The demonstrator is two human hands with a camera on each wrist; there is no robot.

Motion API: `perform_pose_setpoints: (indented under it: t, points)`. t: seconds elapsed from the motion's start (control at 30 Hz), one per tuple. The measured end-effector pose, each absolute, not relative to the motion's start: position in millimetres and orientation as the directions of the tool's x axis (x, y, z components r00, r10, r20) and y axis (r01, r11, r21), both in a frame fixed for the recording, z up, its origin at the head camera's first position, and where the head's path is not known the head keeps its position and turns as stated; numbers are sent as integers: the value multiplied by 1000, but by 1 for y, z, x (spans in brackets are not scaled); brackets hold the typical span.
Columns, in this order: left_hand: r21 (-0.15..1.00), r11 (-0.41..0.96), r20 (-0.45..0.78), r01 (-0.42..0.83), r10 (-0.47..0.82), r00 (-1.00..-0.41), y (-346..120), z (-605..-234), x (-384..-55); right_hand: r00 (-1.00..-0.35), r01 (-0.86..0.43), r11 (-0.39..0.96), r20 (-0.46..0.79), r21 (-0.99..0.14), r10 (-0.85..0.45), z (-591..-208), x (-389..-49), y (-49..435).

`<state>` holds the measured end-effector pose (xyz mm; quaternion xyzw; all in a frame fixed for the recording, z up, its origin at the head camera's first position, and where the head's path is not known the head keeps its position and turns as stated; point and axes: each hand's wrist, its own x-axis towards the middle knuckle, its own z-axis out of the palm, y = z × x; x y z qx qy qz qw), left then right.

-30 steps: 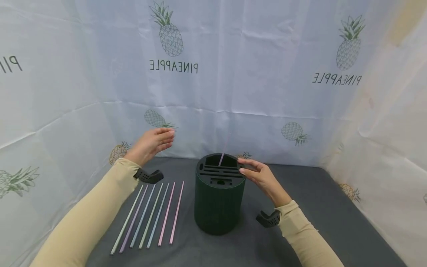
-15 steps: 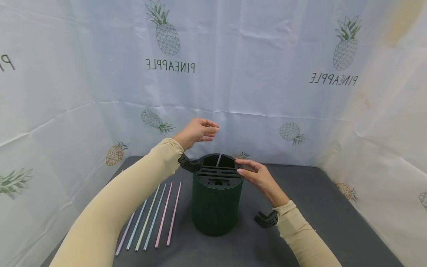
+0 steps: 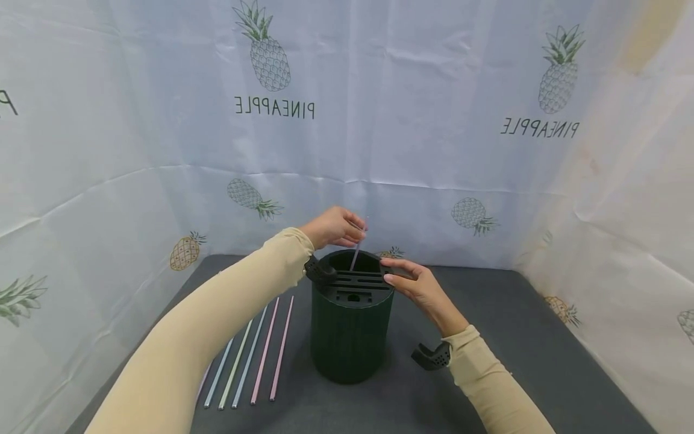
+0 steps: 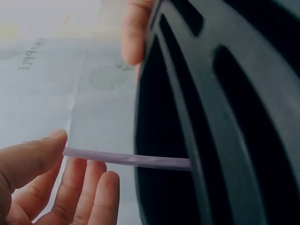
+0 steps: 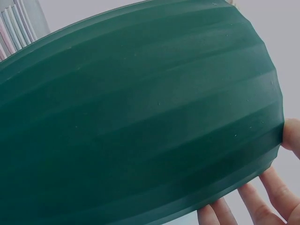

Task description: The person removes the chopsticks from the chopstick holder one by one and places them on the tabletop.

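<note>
A round, dark green knife block [image 3: 349,343] with a black slotted top [image 3: 355,295] stands upright on the table. From the wide opening at the back of its top a purple chopstick [image 4: 122,159] leans out, its lower end hidden inside. My left hand [image 3: 337,228] pinches the upper part of that chopstick between thumb and fingers, just above the opening. At the right rim, my right hand [image 3: 420,292] grips the block, thumb on the near side and fingers behind. The ribbed green wall [image 5: 140,117] fills most of the right wrist view.
Left of the block, several pink, blue, green and purple chopsticks [image 3: 282,349] lie side by side, some hidden under my left sleeve [image 3: 217,313]. A white pineapple-print curtain [image 3: 406,120] hangs around the dark grey tabletop [image 3: 461,386].
My left hand has moved right and then down from beside the block to the chopstick's upper part, and now pinches it. The right hand stays at the rim.
</note>
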<state>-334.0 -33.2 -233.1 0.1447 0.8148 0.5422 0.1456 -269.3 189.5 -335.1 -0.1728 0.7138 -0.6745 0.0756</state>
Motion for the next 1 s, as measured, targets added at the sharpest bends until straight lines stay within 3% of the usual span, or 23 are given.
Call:
perform_pose_setpoints:
  t: [0.3,0.53,0.73,1.0]
  points:
    - [948,307,-42,80,373,-927,-45,-227,-331,-925,-135,23,117,-991,-360,-336,-270,186]
    - [989,12,140,148,256,-957,-81,-184,-324,-923,-148,30,127,-988,-364,-336,-271,187]
    - [904,-313,328,291,73,-942,-133,-144,-311,-920,-163,44,136,-986,-368,-337,-271,190]
    - [826,-462,317,322,-91,-944,-220,-149,-294,-919,-165,43,137,-985,-370,-336,-268,192]
